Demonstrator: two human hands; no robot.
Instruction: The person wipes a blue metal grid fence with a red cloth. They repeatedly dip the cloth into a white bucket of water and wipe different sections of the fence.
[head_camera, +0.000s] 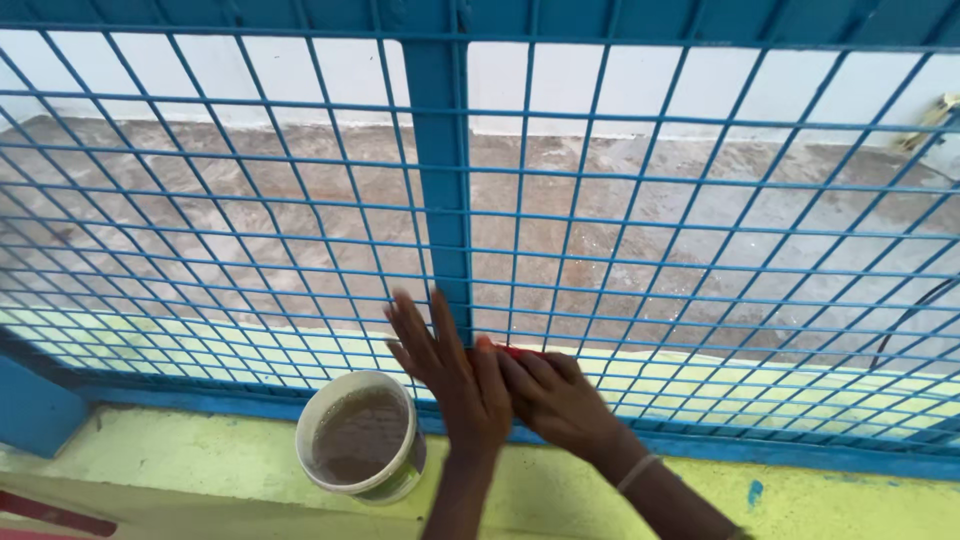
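Nearest of all is a yellow-green ledge (560, 495) that runs along the bottom of the picture, with a few small blue paint spots on it. On this ledge, a little to the left, stands a white bucket (358, 436). It is full of brown, cloudy water, so I think a good bit of washing has been done already.

Just right of the bucket are the two hands. The left hand (445, 370) is open, with the fingers spread and pointing up. It lies flat against the low part of the blue wire grille (700, 250), right by the thick blue post (440, 170) in the middle. The right hand (560, 398) is curled. It grips a small red thing (518, 351) and presses it on the wires next to the post. Only a thin red edge shows, so I cannot tell if it is a cloth, a sponge or a brush. The two hands touch each other.

The grille looks bright blue all over. I cannot tell which squares are cleaned and which are not. The hands are low down, near the bottom rail.

Behind the wires lies a brownish concrete floor (620, 200) with pale wet patches. Farthest away is a white wall (300, 70).
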